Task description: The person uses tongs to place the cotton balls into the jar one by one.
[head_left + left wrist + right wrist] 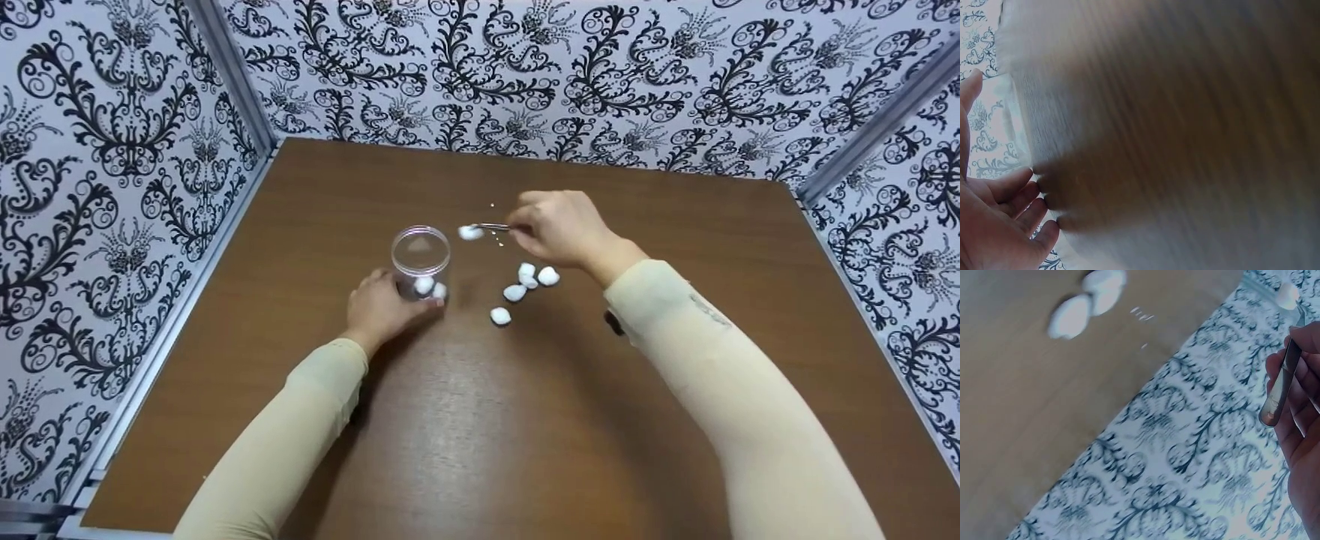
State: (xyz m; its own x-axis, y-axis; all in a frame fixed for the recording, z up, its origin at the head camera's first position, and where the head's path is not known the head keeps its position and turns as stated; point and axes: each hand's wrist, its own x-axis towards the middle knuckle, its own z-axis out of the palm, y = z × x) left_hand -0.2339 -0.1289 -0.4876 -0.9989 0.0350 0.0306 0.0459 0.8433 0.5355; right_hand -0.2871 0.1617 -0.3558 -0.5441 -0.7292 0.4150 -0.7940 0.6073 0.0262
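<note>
Right hand (559,229) pinches metal tweezers (493,226), tips clamping one white cotton ball (471,232) in the air just right of the clear plastic jar (420,259). Left hand (382,307) cups the jar's base on the brown table (480,420). Five cotton balls (525,281) lie loose nearby.

Brown wooden table (480,420), black-and-white damask walls (120,135), metal corner trims (232,82)

Loose white stones (523,283) beside the jar (420,261); bare table (487,420) nearer.
</note>
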